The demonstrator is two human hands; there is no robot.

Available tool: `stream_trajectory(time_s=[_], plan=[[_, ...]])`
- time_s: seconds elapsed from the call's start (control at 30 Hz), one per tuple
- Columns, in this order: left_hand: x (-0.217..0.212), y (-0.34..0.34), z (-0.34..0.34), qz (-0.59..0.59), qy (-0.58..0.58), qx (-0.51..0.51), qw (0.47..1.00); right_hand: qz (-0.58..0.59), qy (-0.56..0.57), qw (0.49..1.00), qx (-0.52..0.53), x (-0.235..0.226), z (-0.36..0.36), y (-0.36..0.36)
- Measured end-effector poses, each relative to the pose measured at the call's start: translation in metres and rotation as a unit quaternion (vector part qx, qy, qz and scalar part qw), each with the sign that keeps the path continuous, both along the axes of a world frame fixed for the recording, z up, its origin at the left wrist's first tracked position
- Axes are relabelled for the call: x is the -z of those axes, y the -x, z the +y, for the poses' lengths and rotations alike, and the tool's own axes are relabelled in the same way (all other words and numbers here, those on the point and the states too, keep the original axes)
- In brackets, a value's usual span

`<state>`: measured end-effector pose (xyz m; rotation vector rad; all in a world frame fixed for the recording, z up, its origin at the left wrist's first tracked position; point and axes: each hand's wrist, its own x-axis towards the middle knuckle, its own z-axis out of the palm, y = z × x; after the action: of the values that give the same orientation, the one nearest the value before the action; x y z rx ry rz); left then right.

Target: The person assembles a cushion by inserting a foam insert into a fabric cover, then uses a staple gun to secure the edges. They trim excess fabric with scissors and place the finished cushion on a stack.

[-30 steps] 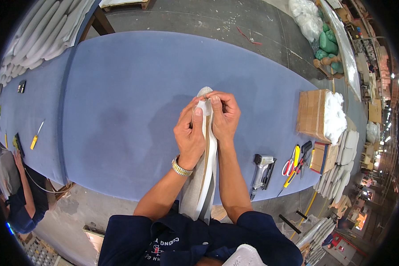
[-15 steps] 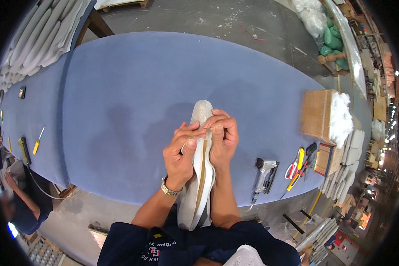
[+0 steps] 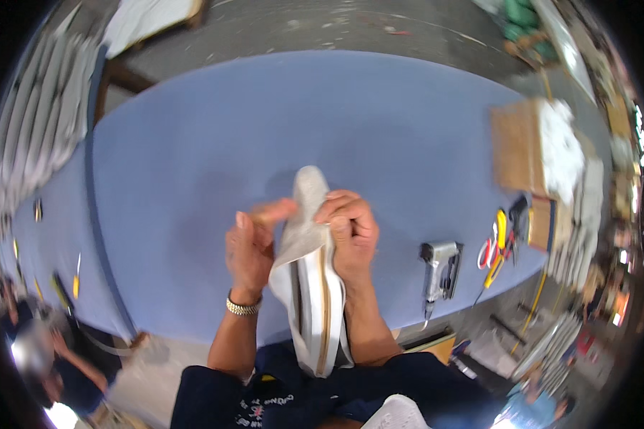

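Spreads around a broad blue fabric-covered worktable (image 3: 193, 129), just beside a second blue-topped table (image 3: 71, 207) at left. Opens beyond onto scuffed grey concrete floor (image 3: 279, 32). Glints along the far right rim with small bright white lights (image 3: 640, 132).

Elongated padded piece (image 3: 313, 279): light-grey fabric cover (image 3: 309, 207) enclosed rounded far end, gaped lengthwise toward near end. White inner layers (image 3: 335, 300) and narrow tan strip (image 3: 325, 300) were exposed. Far end pointed away above blue table (image 3: 193, 143); near end overlapped table's near edge.
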<state>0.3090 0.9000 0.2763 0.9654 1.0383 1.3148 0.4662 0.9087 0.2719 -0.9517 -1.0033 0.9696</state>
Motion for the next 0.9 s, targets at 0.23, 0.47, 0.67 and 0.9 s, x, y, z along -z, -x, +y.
stream_trajectory(time_s=[0.23, 0.47, 0.67, 0.9], plan=[[-0.022, -0.057, 0.048, 0.098, 0.046, 0.114, 0.988, -0.07, 0.054, 0.996, -0.005, -0.016, -0.008, -0.021], [-0.01, -0.08, 0.054, 0.191, -0.056, 0.161, 0.967, -0.141, 0.038, 0.988, 0.042, -0.019, -0.029, -0.05], [-0.001, -0.075, 0.055, 0.201, -0.077, 0.141, 0.966, -0.428, 0.191, 0.865, 0.178, 0.008, -0.12, -0.161], [-0.002, -0.081, 0.049, 0.191, -0.083, 0.136, 0.969, -0.568, 0.448, 0.666, 0.183, 0.067, -0.182, -0.215]])
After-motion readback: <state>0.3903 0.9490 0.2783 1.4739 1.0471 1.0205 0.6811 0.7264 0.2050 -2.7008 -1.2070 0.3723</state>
